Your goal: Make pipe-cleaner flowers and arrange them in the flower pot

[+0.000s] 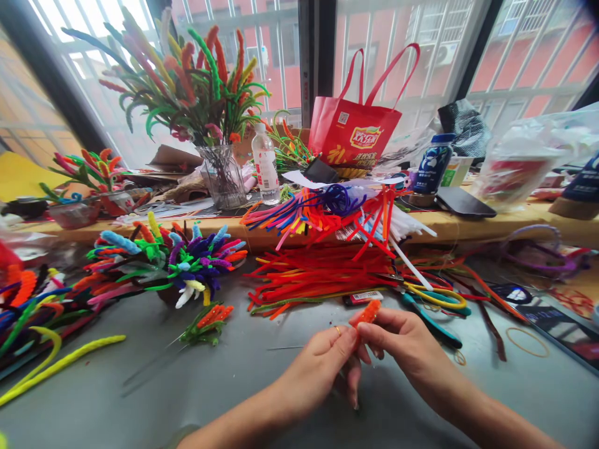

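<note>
An orange fuzzy piece point(369, 313) is pinched between my two hands above the grey table point(224, 399). My left hand point(327, 355) has thumb and fingers closed on its lower end. My right hand point(397, 333) grips its side with thumb and index finger. Part of the piece is hidden by the fingertips. To the left on the table lies a small orange and green fuzzy flower point(210, 321) with thin wire stems. Behind my hands are a pile of red fuzzy sticks point(318, 271) and a small red-and-black packet point(362, 298).
Teal-handled pliers point(433, 321) and yellow-handled scissors point(440, 296) lie close by my right hand. Multicoloured fuzzy bunches point(187, 262) stand at left. The raised shelf point(468, 224) holds a glass vase point(223, 178), a bottle point(265, 165) and a red bag point(353, 134).
</note>
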Motion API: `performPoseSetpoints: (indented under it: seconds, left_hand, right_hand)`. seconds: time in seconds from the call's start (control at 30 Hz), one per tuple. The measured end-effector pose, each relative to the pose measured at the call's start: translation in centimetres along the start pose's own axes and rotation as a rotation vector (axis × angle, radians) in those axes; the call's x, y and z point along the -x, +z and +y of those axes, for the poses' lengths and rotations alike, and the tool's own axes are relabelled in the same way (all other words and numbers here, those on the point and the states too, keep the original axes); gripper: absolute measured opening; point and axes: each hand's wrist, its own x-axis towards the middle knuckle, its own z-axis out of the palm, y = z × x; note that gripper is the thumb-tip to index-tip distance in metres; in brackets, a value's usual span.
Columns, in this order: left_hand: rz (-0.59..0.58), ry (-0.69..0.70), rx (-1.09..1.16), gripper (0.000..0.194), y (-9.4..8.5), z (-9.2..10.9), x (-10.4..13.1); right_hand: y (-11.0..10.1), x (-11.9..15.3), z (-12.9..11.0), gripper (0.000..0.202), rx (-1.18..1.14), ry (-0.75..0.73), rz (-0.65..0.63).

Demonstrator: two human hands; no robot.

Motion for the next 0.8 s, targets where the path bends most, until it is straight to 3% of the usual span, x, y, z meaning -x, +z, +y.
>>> performPoseSetpoints:
  seconds: [0.13, 0.33, 0.53, 0.67, 0.8]
  left_hand:
    - [0.073, 0.053, -0.192, 0.042, 0.0, 0.0, 0.1]
    - [-0.012, -0.110, 0.073, 0.046, -0.2, 0.3, -0.1]
    - [0.089, -0.043, 0.098, 0.049, -0.6, 0.8, -0.1]
    - [0.123, -0.097, 0.094, 0.037, -1.1, 0.6, -0.2]
    - [0.133, -0.136, 0.090, 0.035, -1.3, 0.5, -0.4]
  right_hand:
    - [0.1, -0.1, -0.3, 0.020, 0.070, 0.013, 0.037]
    - [-0.5, -0.6, 0.3, 0.020, -0.071, 0.058, 0.009]
    - [-0.7, -0.6, 0.4, 0.023, -0.097, 0.104, -0.025]
    - [-0.7, -0.7, 0.5, 0.021, -0.078, 0.141, 0.007]
    - [-0.6, -0.8, 0.7, 0.021, -0.017, 0.125, 0.012]
